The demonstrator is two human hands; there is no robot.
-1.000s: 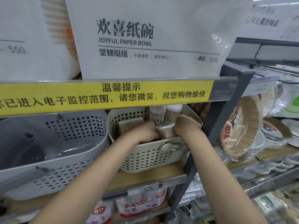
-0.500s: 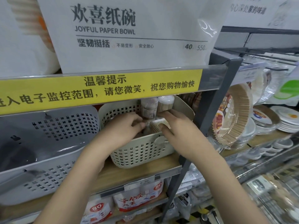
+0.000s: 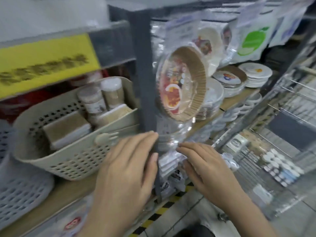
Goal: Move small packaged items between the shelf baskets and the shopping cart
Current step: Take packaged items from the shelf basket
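Head view, packets: small flat packets (image 3: 66,129) of thin sticks lie in the beige basket (image 3: 71,156) on the shelf, with two capped jars (image 3: 93,100) behind them.
Handling: likely light and fairly stiff, with slick wrapping; best pinched across the short edges.
Left hand (image 3: 126,170): fingers straight and relaxed, holding nothing, just right of the basket.
Right hand (image 3: 205,166): fingers loosely extended, empty as far as the blur allows.
Surface: wooden shelf (image 3: 68,189); a dark upright post (image 3: 145,82) stands between basket and stacked paper plates (image 3: 254,74).
Room: shop aisle; wire cart (image 3: 280,137) at right holds small goods; striped floor tape (image 3: 164,207) below.
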